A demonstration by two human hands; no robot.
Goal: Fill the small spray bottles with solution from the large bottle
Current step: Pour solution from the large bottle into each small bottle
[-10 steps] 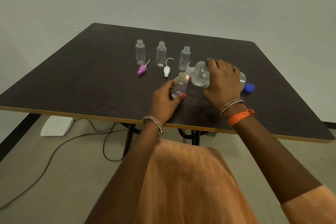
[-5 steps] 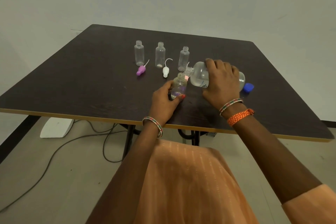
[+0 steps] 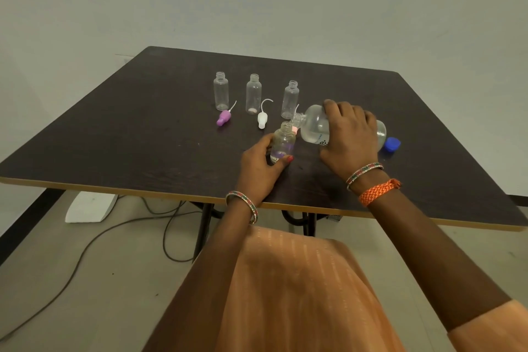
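Note:
My right hand [image 3: 351, 138] grips the large clear bottle [image 3: 315, 126], tipped on its side with its mouth over the neck of a small clear bottle [image 3: 283, 141]. My left hand [image 3: 261, 170] holds that small bottle upright on the dark table [image 3: 128, 134]. A little liquid shows in its bottom. Three more small open bottles stand in a row behind: left [image 3: 221, 90], middle [image 3: 253, 94], right [image 3: 290, 98]. A purple spray cap [image 3: 223, 117] and a white spray cap [image 3: 262, 119] lie in front of them.
The large bottle's blue cap [image 3: 391, 144] lies on the table to the right of my right hand. A pink bit [image 3: 294, 130] shows by the large bottle's mouth. Below the table's front edge are its black legs [image 3: 203, 226], cables [image 3: 120, 233] and a white block [image 3: 90, 206] on the floor.
Both hands and both bottles keep their pose through the three frames. The view has only drifted slightly.

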